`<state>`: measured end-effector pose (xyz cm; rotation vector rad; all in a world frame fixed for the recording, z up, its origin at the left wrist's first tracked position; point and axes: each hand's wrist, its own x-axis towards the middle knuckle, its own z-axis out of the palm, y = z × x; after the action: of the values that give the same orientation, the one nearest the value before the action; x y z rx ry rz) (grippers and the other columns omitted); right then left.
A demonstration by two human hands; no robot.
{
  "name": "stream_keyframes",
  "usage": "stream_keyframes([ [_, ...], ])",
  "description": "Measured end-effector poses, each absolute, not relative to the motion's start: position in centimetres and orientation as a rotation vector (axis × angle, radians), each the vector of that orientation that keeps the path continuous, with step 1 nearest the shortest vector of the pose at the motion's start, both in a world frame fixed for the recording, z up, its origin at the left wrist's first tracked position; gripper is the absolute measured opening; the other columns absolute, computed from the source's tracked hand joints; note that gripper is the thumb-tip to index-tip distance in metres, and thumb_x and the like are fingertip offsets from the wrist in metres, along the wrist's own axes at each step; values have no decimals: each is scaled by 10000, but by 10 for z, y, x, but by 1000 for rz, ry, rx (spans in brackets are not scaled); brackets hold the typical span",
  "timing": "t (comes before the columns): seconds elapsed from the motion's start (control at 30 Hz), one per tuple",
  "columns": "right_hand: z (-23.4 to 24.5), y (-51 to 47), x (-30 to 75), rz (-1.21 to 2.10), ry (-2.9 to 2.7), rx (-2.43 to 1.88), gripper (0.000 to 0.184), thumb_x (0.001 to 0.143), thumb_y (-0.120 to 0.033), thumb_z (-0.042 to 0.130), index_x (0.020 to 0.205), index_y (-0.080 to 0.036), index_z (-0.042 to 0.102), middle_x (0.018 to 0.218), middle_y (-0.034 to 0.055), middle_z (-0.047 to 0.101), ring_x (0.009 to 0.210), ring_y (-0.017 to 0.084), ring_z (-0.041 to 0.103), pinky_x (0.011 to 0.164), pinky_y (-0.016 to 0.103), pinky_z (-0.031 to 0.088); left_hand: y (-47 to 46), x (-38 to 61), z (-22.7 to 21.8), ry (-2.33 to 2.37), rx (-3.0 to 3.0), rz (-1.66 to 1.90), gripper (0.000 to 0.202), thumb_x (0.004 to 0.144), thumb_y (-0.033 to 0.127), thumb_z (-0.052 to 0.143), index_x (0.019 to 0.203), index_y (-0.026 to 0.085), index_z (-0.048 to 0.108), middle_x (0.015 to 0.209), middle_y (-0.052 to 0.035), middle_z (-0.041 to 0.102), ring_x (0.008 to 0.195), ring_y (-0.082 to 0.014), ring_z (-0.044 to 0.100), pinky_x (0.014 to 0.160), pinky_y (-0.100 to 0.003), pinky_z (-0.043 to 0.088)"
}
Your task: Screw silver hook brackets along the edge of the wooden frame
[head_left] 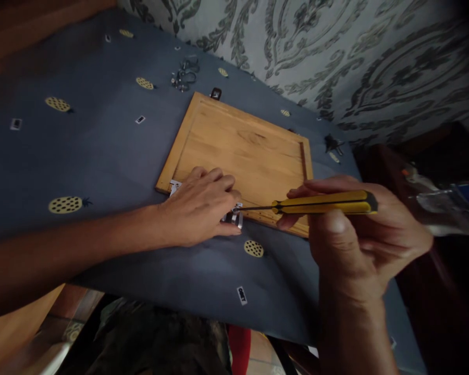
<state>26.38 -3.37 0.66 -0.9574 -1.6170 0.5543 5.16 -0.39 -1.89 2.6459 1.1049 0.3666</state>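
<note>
A framed wooden panel (242, 140), like a small cabinet door, lies flat on the covered table. My left hand (203, 205) rests over its near edge with fingers curled, its thumb and fingers pinching a metal hinge (234, 214). A second metal fitting (174, 186) pokes out on the wrist side of that hand. My right hand (359, 239) is closed around the yellow and black handle of a screwdriver (320, 203). The thin shaft points left, and its tip meets the hinge beside my left fingers. The exact contact at the screw is too small to make out.
The table has a dark blue cloth (101, 151) printed with pineapples. Small metal pieces (184, 74) lie in a cluster beyond the panel, and a dark object (333, 145) lies at the far right. A patterned wall (297, 47) borders the back. Clear plastic (437, 200) is at right.
</note>
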Motion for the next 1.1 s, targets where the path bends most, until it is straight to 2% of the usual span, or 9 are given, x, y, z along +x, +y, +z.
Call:
stream_keyframes([
  [0.07, 8, -32, 265, 571, -1655, -867, 185, 852, -206, 792, 1028, -247, 830, 961, 55, 795, 565, 160, 717, 419, 291, 607, -4, 52, -19, 1108, 2640, 372, 338, 910, 496, 759, 988, 168, 740, 1024, -86, 652, 1035, -282, 571, 883, -400, 380],
  [0.13, 9, -29, 263, 537, -1674, -827, 181, 830, -159, 805, 999, -220, 826, 904, 45, 788, 504, 137, 675, 381, 273, 564, -4, 52, -19, 1108, 2632, 384, 325, 917, 486, 752, 990, 170, 742, 1024, -85, 653, 1036, -281, 571, 883, -401, 381],
  [0.23, 8, -25, 260, 381, -1684, -834, 136, 774, -216, 866, 884, -217, 786, 773, 5, 746, 493, 135, 628, 385, 278, 507, -4, 51, -19, 1099, 2629, 391, 314, 924, 478, 745, 998, 173, 741, 1020, -82, 655, 1029, -277, 571, 878, -396, 378],
  [0.37, 1, -21, 259, 169, -1681, -850, 219, 745, -359, 894, 826, -228, 738, 716, -11, 705, 559, 162, 631, 492, 321, 505, -4, 51, -18, 1094, 2640, 384, 326, 915, 487, 755, 1007, 175, 732, 1031, -84, 661, 1033, -275, 572, 881, -388, 374],
  [0.53, -2, -21, 256, 150, -1672, -825, 154, 792, -308, 846, 842, -225, 726, 705, -7, 704, 570, 156, 645, 507, 308, 504, -4, 51, -15, 1108, 2628, 334, 344, 913, 497, 756, 1013, 169, 732, 1044, -90, 662, 1054, -285, 575, 903, -398, 379],
  [0.6, 0, -22, 253, 71, -1630, -793, 154, 819, -331, 822, 844, -214, 725, 680, -1, 706, 533, 153, 640, 468, 300, 486, -4, 51, -16, 1110, 2624, 339, 342, 914, 495, 756, 1009, 166, 733, 1041, -89, 662, 1056, -284, 575, 906, -398, 381],
  [0.73, 4, -22, 245, -2, -1371, -811, 318, 790, -478, 845, 771, -185, 721, 634, 27, 682, 424, 146, 568, 316, 291, 388, -4, 51, -17, 1105, 2630, 353, 345, 902, 500, 767, 989, 168, 733, 1025, -88, 661, 1034, -281, 574, 886, -398, 381],
  [0.93, 1, -22, 249, 122, -1536, -793, 176, 839, -325, 807, 836, -183, 704, 721, 27, 716, 470, 129, 620, 343, 248, 437, -4, 51, -18, 1111, 2643, 363, 347, 898, 505, 772, 982, 171, 734, 1024, -86, 659, 1035, -281, 577, 878, -396, 378],
  [1.1, -2, -24, 251, 155, -1556, -818, 194, 868, -372, 797, 873, -208, 694, 762, 8, 726, 456, 120, 626, 347, 263, 454, -4, 51, -16, 1109, 2632, 350, 348, 906, 502, 764, 1018, 173, 741, 1037, -84, 655, 1050, -285, 572, 888, -398, 375],
])
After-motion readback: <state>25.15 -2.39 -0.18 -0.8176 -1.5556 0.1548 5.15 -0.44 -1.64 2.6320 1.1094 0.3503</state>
